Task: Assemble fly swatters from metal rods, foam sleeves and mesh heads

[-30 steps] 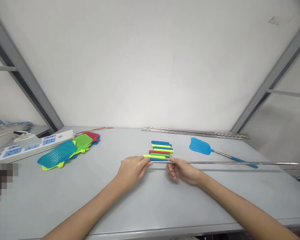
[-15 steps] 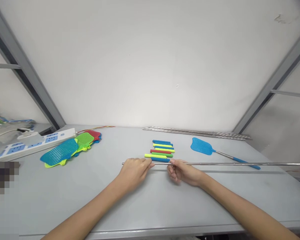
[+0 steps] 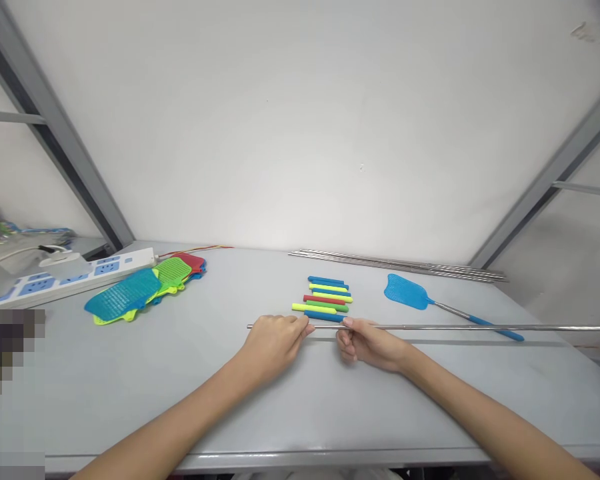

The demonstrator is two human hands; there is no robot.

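Note:
A long, thin metal telescopic rod (image 3: 455, 327) runs level from left to right above the table. My left hand (image 3: 275, 343) is closed over the rod near its left end, which pokes out past the knuckles. Farther right, my right hand (image 3: 367, 343) pinches the same rod between thumb and curled fingers. Just behind the rod lie several coloured plastic handle sleeves, among them a blue sleeve (image 3: 325, 316), a red sleeve (image 3: 324, 299) and a green sleeve (image 3: 327, 307). To the right rests a blue fly swatter (image 3: 407, 291) with a metal shaft and blue grip, partly crossed by the rod.
Stacked fly swatter heads (image 3: 125, 295) in blue, green, yellow and red lie at the left. Behind them is a white power strip (image 3: 107, 267) with a plug in it. A bundle of metal rods (image 3: 400, 264) lies along the wall. Grey frame posts (image 3: 75, 140) flank the table.
The view has shifted slightly, moving most things a little to the right in the picture. Both hands keep their hold on the rod, with almost no movement.

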